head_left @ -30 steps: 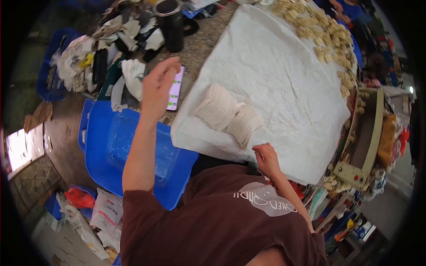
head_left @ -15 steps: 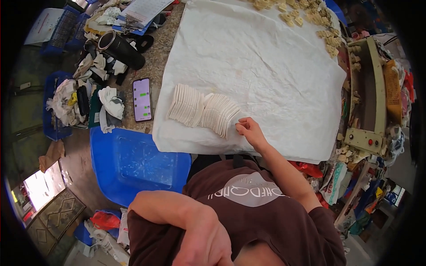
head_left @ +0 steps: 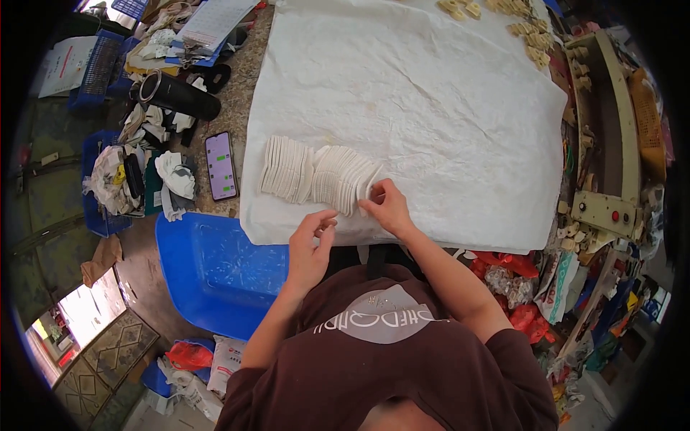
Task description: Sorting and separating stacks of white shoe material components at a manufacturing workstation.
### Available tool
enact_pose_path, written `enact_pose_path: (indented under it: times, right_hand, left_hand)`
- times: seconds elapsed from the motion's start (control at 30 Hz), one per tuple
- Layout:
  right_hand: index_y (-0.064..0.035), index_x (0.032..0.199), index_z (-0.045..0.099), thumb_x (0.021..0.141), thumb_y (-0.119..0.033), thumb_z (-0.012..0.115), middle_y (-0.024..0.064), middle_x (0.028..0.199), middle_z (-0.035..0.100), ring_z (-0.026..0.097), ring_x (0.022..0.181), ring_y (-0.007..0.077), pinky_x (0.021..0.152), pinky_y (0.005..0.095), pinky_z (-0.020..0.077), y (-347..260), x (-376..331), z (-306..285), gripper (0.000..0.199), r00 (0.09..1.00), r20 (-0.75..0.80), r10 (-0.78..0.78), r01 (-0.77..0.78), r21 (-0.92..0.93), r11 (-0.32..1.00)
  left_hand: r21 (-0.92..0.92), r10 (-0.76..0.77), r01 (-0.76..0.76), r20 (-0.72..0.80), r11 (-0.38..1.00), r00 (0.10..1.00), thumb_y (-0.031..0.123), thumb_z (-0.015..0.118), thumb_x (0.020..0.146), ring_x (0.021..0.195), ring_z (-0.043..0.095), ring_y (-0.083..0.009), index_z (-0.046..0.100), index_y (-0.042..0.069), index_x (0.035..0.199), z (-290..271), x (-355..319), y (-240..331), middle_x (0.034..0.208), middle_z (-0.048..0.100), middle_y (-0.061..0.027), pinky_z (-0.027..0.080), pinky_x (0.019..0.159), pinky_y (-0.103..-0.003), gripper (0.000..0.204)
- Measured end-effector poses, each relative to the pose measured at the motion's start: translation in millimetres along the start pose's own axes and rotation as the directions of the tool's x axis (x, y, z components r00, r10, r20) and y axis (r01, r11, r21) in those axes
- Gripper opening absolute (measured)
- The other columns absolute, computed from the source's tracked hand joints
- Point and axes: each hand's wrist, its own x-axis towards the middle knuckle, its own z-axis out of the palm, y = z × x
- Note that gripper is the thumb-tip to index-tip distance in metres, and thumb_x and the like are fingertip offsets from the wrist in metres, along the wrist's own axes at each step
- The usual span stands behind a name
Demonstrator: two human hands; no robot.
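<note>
A row of thin off-white flat pieces (head_left: 338,176), possibly folded cloth, stands on edge in two packed groups on a white sheet (head_left: 431,144). At the row's right end, my right hand (head_left: 387,205) has its thumb and fingers closed on the endmost piece. My left hand (head_left: 310,244) hovers by the sheet's front edge, just below the row, with its fingers loosely bent and the thumb apart. Nothing shows in it.
A blue tub (head_left: 215,273) is at the front left. Along the left lie a phone (head_left: 221,165), a black tumbler (head_left: 180,95) and cloth scraps (head_left: 176,176). Cream-coloured small pieces (head_left: 532,39) lie at the far right, near a pale green metal machine (head_left: 607,208).
My left hand has come down from near my chest to the front of the row. My right hand has shifted slightly left onto the row's end. The whole view has shifted a little.
</note>
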Motion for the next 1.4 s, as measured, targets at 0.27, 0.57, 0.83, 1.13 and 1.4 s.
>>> enact_pose_path:
  times: [0.27,0.57,0.83,1.13,1.4]
  right_hand:
    - [-0.0023,0.096,0.052,0.065,-0.012,0.072,0.0119,0.086,0.056,0.057,0.078,0.0244,0.069,0.0334,0.0471,-26,-42,-40,0.038,0.98,-0.055,-0.193,0.19,-0.053,0.98]
    - [-0.0018,0.097,0.055,0.071,-0.003,0.066,0.0127,0.093,0.052,0.054,0.082,0.0289,0.071,0.0355,0.0448,-83,-82,-65,0.028,0.801,-0.065,-0.595,0.558,-0.278,0.782]
    - [0.0036,0.094,0.054,0.09,-0.006,0.049,0.0104,0.083,0.056,0.057,0.076,0.0158,0.069,0.0269,0.0451,-109,-83,-83,0.012,0.951,-0.054,-0.303,0.306,0.06,0.95]
    - [0.0054,0.09,0.054,0.09,-0.009,0.051,0.0088,0.075,0.059,0.056,0.069,0.0134,0.065,0.0267,0.046,-118,-83,-99,0.014,0.984,0.044,-0.17,0.162,0.148,0.976]
    - [0.0038,0.082,0.054,0.086,-0.009,0.053,0.0137,0.068,0.061,0.059,0.062,0.0211,0.058,0.0307,0.0453,-111,-77,-104,0.014,0.98,0.083,-0.178,0.165,0.149,0.975]
  left_hand:
    - [-0.252,-0.212,0.29,0.294,0.923,0.932,0.016,0.044,0.092,0.092,0.056,-0.0128,0.051,0.0,0.118,39,27,-19,0.099,0.061,-0.0079,0.042,0.086,-0.027,0.032]
    - [-0.278,0.021,0.068,0.306,0.958,0.952,0.012,0.036,0.094,0.094,0.059,-0.0198,0.044,-0.003,0.124,59,32,28,0.098,0.062,-0.0164,0.046,0.078,-0.029,0.035]
    - [0.08,0.309,-0.353,0.329,0.932,0.892,-0.006,0.043,0.082,0.083,0.058,-0.0305,0.031,-0.001,0.133,60,27,55,0.097,0.055,-0.0204,0.047,0.07,-0.035,0.053]
    - [0.406,0.384,-0.537,0.402,0.739,0.832,-0.003,0.052,0.073,0.075,0.055,-0.0286,0.029,-0.003,0.133,62,28,61,0.085,0.053,-0.0149,0.046,0.066,-0.037,0.065]
    - [0.449,0.392,-0.566,0.426,0.691,0.816,0.001,0.052,0.073,0.075,0.056,-0.0273,0.028,-0.005,0.133,67,30,63,0.085,0.053,-0.0142,0.046,0.066,-0.036,0.065]
